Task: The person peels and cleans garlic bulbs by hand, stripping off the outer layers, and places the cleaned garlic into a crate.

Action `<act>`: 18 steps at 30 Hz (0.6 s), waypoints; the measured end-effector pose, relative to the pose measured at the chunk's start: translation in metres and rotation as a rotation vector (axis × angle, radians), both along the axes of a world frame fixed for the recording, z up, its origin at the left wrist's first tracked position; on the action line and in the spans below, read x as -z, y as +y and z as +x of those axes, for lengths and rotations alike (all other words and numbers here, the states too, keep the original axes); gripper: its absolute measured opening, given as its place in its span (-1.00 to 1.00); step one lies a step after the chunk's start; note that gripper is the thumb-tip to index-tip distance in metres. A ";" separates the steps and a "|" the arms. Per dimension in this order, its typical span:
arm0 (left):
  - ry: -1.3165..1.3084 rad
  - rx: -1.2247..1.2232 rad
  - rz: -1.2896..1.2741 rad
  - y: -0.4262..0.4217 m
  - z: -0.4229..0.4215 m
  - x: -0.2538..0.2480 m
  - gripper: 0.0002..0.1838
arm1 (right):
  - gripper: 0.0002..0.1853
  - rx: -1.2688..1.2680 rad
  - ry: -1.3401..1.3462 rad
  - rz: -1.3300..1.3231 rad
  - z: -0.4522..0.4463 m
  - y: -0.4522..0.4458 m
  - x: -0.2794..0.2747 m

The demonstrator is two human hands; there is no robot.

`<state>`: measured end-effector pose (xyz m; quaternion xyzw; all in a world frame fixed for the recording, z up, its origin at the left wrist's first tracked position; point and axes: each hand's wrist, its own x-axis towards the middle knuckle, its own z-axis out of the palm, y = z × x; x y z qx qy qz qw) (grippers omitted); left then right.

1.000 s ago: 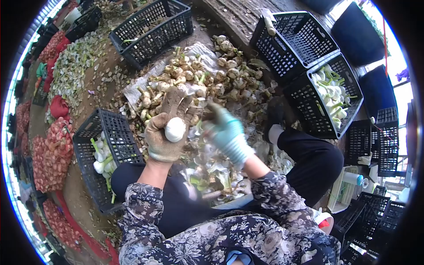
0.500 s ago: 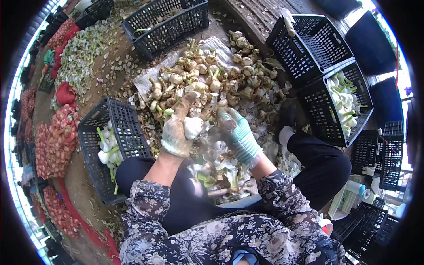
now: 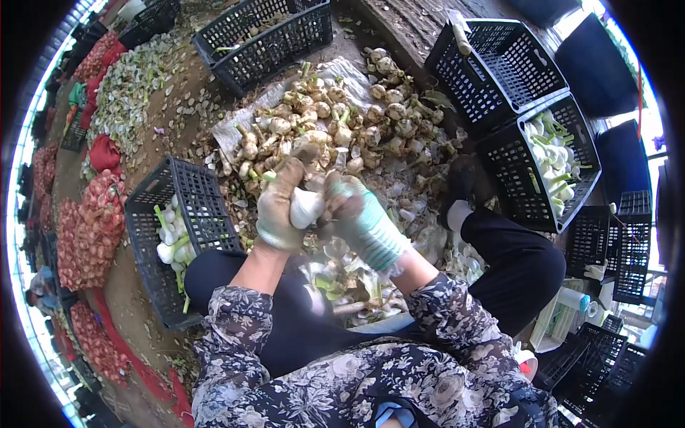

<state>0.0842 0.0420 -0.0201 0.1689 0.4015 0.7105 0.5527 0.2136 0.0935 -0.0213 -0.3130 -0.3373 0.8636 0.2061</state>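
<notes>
Gripping one white garlic bulb (image 3: 306, 207): the left hand (image 3: 280, 214), in a soiled beige glove, fingers closing around the bulb's left side. Right hand (image 3: 367, 225), in a green-striped glove: its fingers are curling close beside the bulb's right side; blur is hiding whether they are gripping anything. Bulb's place: between the two hands, above loose skins (image 3: 339, 278) and near the soil-stained pile (image 3: 314, 118). Risks, as judged: the smooth bulb could be slipping out if the left fingers are holding it loosely while the right ones are pushing; cloves could be splitting off under hard pressure; soil from the dirty fingertips could be smearing the white surface; a dropped bulb could be getting lost among the skins. Count: bulbs in hand, one; gloved hands, two; large black crates nearby, four, namely one at the left (image 3: 208, 207) and one at the right (image 3: 510, 171), both holding white bulbs, one ahead (image 3: 285, 53), and one at the upper right (image 3: 464, 82); wooden handle, one (image 3: 460, 36), resting at that last crate's rim; red mesh sacks at the far left, at least three; piled bulbs, dozens, overlapping and defying an exact count.
</notes>
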 end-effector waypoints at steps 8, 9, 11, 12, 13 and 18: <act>-0.450 0.043 0.140 0.003 -0.014 0.007 -0.53 | -0.68 0.223 0.076 0.622 -0.004 0.001 0.013; -0.333 0.014 0.116 0.001 -0.004 -0.002 -0.53 | -0.69 0.209 0.035 0.799 -0.005 0.004 0.012; -0.546 0.208 0.202 0.000 -0.018 0.004 -0.50 | -0.71 0.109 -0.022 0.929 -0.004 0.007 0.012; -0.557 0.164 0.229 0.001 -0.018 0.004 -0.49 | -0.73 0.007 -0.036 0.884 -0.001 0.006 0.016; -0.566 0.117 0.257 0.003 -0.015 0.003 -0.49 | -0.74 -0.097 -0.047 0.837 0.003 0.004 0.018; -0.529 0.133 0.389 0.008 -0.023 0.007 -0.44 | -0.72 -0.994 -0.591 1.213 0.023 0.010 0.009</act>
